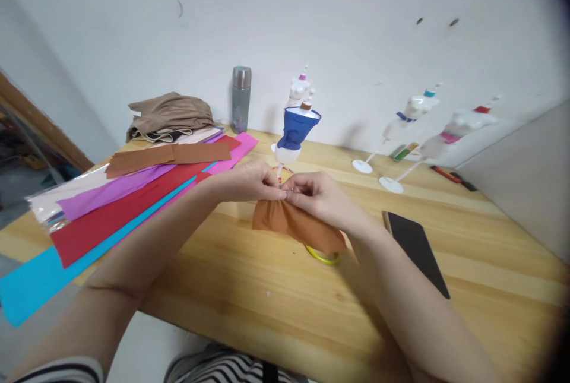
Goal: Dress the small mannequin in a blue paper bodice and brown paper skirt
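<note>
Both hands meet over the middle of the table, pinching the gathered top edge of a brown fabric piece (296,222). My left hand (252,181) is closed on its left part, thumb and forefinger together. Beside it, my right hand (318,193) is closed on the same edge, fingertips nearly touching the left ones. The cloth hangs down in folds from the fingers. Under its lower right end shows the yellow-green loop (323,257) of what may be a scissors handle. Just behind the hands stands a small white dress form (287,154) wrapped in blue fabric (297,127).
Coloured fabric strips (120,208) and a folded brown garment (171,116) lie at left. A thermos (241,101) stands at the back. More small dress forms (414,108) stand back right, near a green-labelled item (404,152). A dark phone (416,249) lies right of my right forearm.
</note>
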Demonstrator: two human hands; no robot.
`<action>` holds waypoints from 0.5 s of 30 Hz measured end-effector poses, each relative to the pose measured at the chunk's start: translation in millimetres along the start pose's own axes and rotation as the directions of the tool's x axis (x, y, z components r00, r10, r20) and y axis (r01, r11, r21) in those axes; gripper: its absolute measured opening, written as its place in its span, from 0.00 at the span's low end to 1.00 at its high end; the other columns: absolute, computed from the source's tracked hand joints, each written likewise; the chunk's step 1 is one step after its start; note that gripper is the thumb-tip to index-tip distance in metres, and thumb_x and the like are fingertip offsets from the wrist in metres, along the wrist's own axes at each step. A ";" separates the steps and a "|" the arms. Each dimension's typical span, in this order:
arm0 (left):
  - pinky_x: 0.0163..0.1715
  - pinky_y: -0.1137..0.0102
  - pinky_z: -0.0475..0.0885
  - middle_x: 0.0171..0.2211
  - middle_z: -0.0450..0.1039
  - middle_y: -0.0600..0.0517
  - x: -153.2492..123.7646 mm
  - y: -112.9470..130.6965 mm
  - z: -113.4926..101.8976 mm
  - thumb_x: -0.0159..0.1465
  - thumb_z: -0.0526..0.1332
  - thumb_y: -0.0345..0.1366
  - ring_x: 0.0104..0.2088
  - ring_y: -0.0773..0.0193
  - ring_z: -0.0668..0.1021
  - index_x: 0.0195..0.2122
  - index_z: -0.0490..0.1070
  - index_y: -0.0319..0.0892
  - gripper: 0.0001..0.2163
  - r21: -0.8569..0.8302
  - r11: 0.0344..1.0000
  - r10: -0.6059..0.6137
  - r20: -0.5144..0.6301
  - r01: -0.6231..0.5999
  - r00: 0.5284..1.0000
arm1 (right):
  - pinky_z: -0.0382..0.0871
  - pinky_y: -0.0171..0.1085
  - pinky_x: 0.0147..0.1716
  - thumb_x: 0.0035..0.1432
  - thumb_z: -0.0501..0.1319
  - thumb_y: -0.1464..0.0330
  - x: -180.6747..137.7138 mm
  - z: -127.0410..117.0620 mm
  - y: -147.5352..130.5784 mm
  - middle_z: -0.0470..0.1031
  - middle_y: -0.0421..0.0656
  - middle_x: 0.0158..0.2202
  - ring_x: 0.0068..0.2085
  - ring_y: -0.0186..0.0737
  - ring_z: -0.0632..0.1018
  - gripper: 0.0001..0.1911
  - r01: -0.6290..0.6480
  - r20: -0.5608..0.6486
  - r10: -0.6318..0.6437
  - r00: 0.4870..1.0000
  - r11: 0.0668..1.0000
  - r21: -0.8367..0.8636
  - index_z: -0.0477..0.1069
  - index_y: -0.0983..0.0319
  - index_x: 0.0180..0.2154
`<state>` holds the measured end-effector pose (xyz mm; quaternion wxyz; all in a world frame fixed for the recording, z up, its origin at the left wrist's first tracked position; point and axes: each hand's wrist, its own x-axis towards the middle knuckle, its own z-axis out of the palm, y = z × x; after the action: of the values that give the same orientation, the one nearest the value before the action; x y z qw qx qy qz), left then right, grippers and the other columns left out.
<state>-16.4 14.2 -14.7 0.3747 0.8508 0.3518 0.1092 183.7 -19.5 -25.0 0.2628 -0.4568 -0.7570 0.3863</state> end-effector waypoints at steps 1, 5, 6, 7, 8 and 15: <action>0.23 0.69 0.45 0.20 0.47 0.59 -0.7 0.7 -0.8 0.61 0.59 0.43 0.22 0.73 0.54 0.18 0.56 0.41 0.18 0.019 1.000 -0.002 -0.015 0.003 1.000 | 0.56 0.35 0.26 0.53 0.60 0.66 0.5 0.7 1.0 0.66 0.37 0.21 0.24 0.34 0.64 0.07 0.012 -0.002 -0.012 1.000 1.000 0.008 0.75 0.62 0.31; 0.24 0.70 0.46 0.19 0.47 0.60 -6.0 8.5 -5.1 0.61 0.59 0.39 0.21 0.73 0.54 0.17 0.57 0.40 0.17 0.149 0.989 0.006 -0.073 0.005 0.997 | 0.60 0.36 0.28 0.52 0.60 0.69 2.3 5.0 3.1 0.72 0.39 0.26 0.26 0.36 0.68 0.10 0.099 0.002 -0.099 0.995 0.995 0.003 0.77 0.62 0.36; 0.25 0.70 0.47 0.18 0.48 0.60 -7.5 11.7 -5.7 0.61 0.59 0.37 0.21 0.73 0.55 0.17 0.59 0.40 0.17 0.200 0.980 0.010 -0.082 0.006 0.997 | 0.61 0.36 0.28 0.51 0.60 0.70 2.6 6.4 3.2 0.73 0.40 0.27 0.27 0.36 0.68 0.11 0.114 0.001 -0.114 0.993 0.993 -0.005 0.77 0.62 0.37; 0.25 0.70 0.48 0.17 0.49 0.60 -8.9 15.2 -5.6 0.62 0.59 0.36 0.21 0.73 0.56 0.18 0.62 0.39 0.16 0.261 0.965 0.009 -0.091 0.015 0.996 | 0.61 0.36 0.29 0.50 0.59 0.71 2.9 7.8 3.4 0.74 0.40 0.28 0.27 0.36 0.68 0.13 0.122 0.000 -0.122 0.993 0.992 -0.012 0.77 0.62 0.39; 0.26 0.70 0.48 0.17 0.52 0.59 -10.2 18.9 -4.8 0.62 0.60 0.35 0.21 0.73 0.58 0.18 0.65 0.38 0.15 0.331 0.943 -0.001 -0.104 0.035 0.995 | 0.60 0.36 0.28 0.50 0.59 0.72 3.2 9.5 3.5 0.73 0.39 0.28 0.27 0.36 0.68 0.14 0.122 -0.003 -0.122 0.992 0.992 -0.016 0.77 0.62 0.40; 0.25 0.69 0.57 0.25 0.75 0.47 -18.8 39.8 17.8 0.64 0.61 0.30 0.27 0.62 0.74 0.31 0.78 0.36 0.08 0.798 0.570 -0.005 -0.236 0.197 0.972 | 0.59 0.35 0.27 0.48 0.57 0.77 5.1 23.6 9.3 0.68 0.36 0.24 0.25 0.35 0.67 0.20 0.130 0.004 -0.130 0.992 0.991 0.027 0.76 0.60 0.43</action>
<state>-1.5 -27.4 2.8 -0.0924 0.8894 0.4477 0.0014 168.2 -20.4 -45.7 0.2912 -0.4020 -0.7806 0.3799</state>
